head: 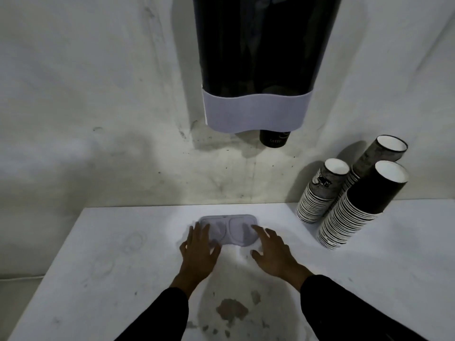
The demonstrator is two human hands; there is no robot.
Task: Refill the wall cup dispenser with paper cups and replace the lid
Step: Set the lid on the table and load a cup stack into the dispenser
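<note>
Your two hands reach forward over a white table [103,254] toward the pale grey lid [229,230], which lies flat near the table's far edge. Your left hand [199,254] rests spread, fingers on the lid's left end; your right hand [273,254] is spread too, fingertips at the lid's right end. Directly above the lid, the dark wall dispenser [261,45] hangs with a pale band at its base (one black cup [273,141] pokes out below). Right of the lid, three stacks of paper cups [344,207] lean against the wall.
</note>
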